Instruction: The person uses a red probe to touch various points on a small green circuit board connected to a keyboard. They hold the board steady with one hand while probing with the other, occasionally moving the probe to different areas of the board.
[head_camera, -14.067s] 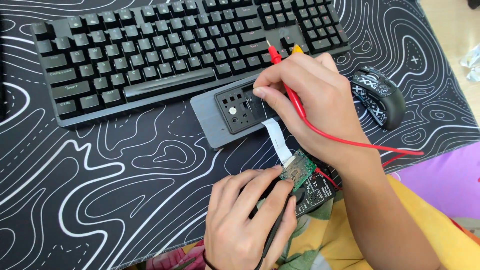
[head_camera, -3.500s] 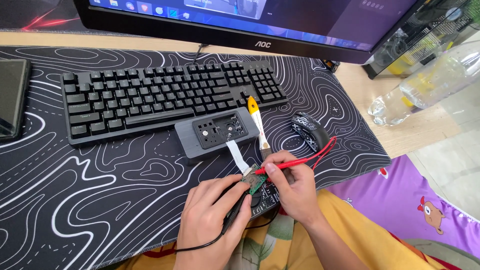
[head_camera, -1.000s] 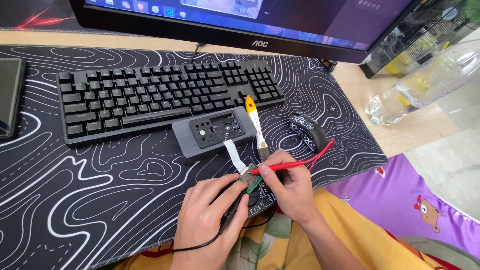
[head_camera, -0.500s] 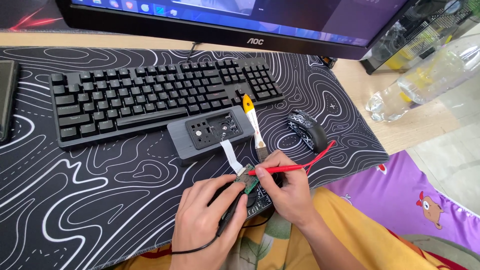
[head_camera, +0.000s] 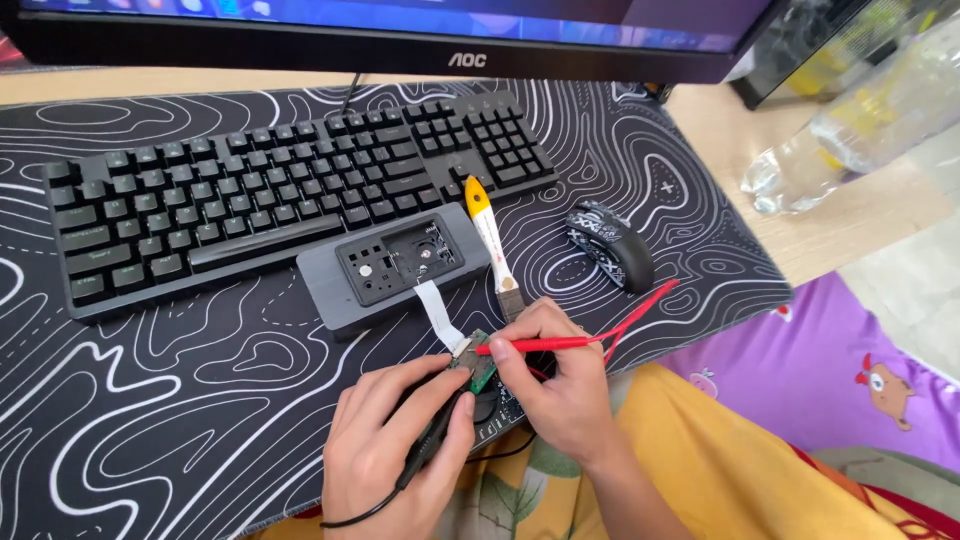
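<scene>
Head view shows the right hand (head_camera: 560, 385) pinching a red probe (head_camera: 545, 344) and the left hand (head_camera: 395, 450) gripping a black probe (head_camera: 430, 445) on the green circuit board (head_camera: 478, 367) at the mat's near edge, best probed with both tips steady.

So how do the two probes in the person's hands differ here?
The red probe is in the right hand and lies nearly level, tip pointing left at the small green circuit board. The black probe is in the left hand and slants up toward the board from below. The red lead loops off right; the black one trails down by the wrist. Both are slim, pen-like and aimed at the same board.
</scene>
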